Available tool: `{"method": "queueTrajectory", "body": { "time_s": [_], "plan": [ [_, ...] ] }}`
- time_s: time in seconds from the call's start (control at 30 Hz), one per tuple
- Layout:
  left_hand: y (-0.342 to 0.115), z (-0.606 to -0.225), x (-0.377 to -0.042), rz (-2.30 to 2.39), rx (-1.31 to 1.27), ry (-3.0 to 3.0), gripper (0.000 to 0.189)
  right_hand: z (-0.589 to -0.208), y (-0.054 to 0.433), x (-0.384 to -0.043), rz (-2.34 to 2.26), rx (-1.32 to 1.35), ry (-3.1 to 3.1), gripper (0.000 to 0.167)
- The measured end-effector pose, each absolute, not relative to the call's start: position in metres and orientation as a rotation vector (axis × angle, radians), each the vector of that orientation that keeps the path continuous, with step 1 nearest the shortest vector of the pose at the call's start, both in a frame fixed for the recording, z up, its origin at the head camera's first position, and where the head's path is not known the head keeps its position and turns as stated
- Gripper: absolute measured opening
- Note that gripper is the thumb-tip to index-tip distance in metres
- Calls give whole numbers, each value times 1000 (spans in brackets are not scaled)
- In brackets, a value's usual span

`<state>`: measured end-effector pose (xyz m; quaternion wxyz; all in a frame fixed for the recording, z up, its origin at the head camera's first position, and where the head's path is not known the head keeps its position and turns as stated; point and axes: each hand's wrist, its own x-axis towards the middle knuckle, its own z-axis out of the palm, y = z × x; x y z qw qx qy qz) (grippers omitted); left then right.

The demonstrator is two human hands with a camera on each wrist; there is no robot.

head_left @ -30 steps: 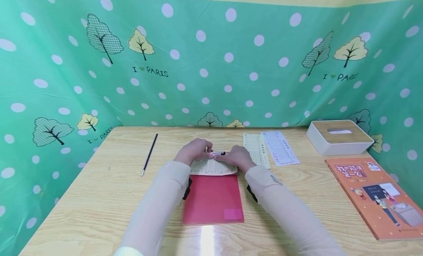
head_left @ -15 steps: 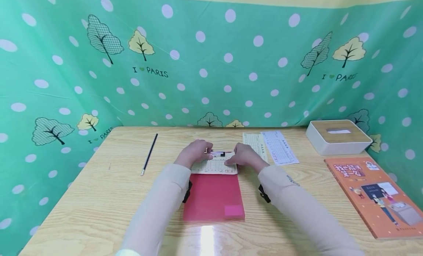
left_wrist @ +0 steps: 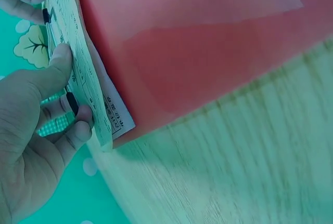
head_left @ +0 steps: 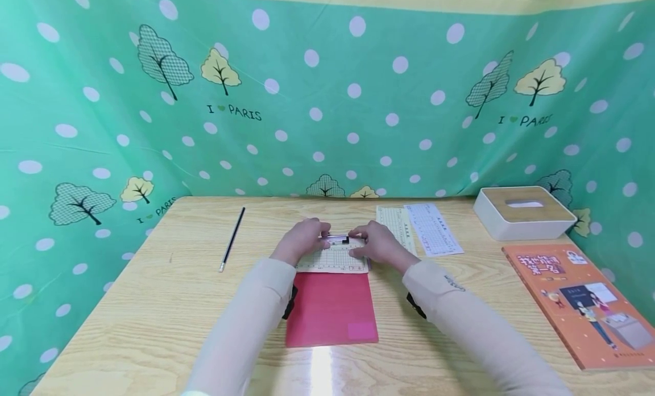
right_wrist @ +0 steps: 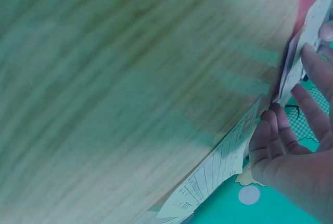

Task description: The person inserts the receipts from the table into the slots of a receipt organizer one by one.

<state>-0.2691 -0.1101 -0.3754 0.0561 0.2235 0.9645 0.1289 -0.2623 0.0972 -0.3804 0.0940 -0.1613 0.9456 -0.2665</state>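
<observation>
In the head view, a stack of printed slips (head_left: 332,261) lies across the top of a red file folder (head_left: 332,311). A metal clip bar (head_left: 338,236) with black end pieces runs along the stack's far edge. My left hand (head_left: 302,241) pinches the bar's left end, its thumb on the slips; a black end piece (left_wrist: 72,103) shows between thumb and fingers in the left wrist view. My right hand (head_left: 376,242) rests at the stack's right end, thumb on the paper and other fingers extended along the edge. The right wrist view shows those fingers (right_wrist: 276,135) at the corner.
A loose yellowish slip (head_left: 396,225) and a white slip (head_left: 434,228) lie behind the right hand. A pencil (head_left: 232,238) is on the left. At the right are a tissue box (head_left: 522,214) and an orange book (head_left: 578,305). A green polka-dot curtain (head_left: 327,100) borders the table.
My right hand has drawn away from the left, sliding rightward from the middle of the clip to the slips' right end. The left hand stays at the clip's left end.
</observation>
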Motion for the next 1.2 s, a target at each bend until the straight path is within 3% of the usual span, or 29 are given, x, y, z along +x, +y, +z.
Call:
{"method": "queueTrajectory", "body": {
  "time_s": [0.27,0.63,0.93,1.2],
  "plan": [
    [-112,-372,-270,403,697,2911,18,-383,97,-261,-748,-556,2835,35],
    [-113,-364,-269,398,652,2865,18,-381,92,-262,-653,-582,2846,35],
    [-112,-371,-270,392,684,2903,18,-378,94,-264,-779,-404,2763,47],
    [-110,-373,-269,386,704,2924,18,-377,98,-266,-872,-263,2710,43]
  ]
}}
